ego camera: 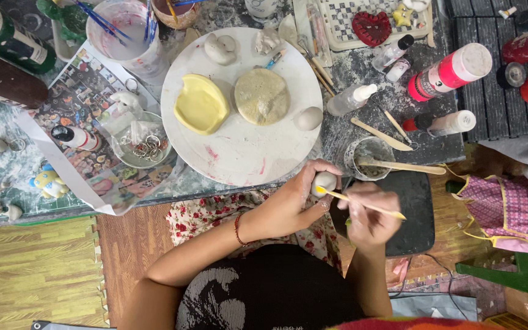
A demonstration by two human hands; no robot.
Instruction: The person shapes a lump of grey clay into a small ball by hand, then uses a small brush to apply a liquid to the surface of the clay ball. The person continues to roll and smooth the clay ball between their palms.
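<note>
we've got a small white clay ball point(324, 181), rounded and smooth, held up just off the table edge. a thin wooden stick point(362, 205) slants across, its tip touching the ball's lower side.

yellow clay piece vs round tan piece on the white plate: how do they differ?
The yellow clay piece is bright yellow with a raised rim and hollow middle; the round tan piece is dull beige, a solid rough disc. The yellow one is lobed, the tan one circular. Both lie flat, side by side, on the white plate.
</note>
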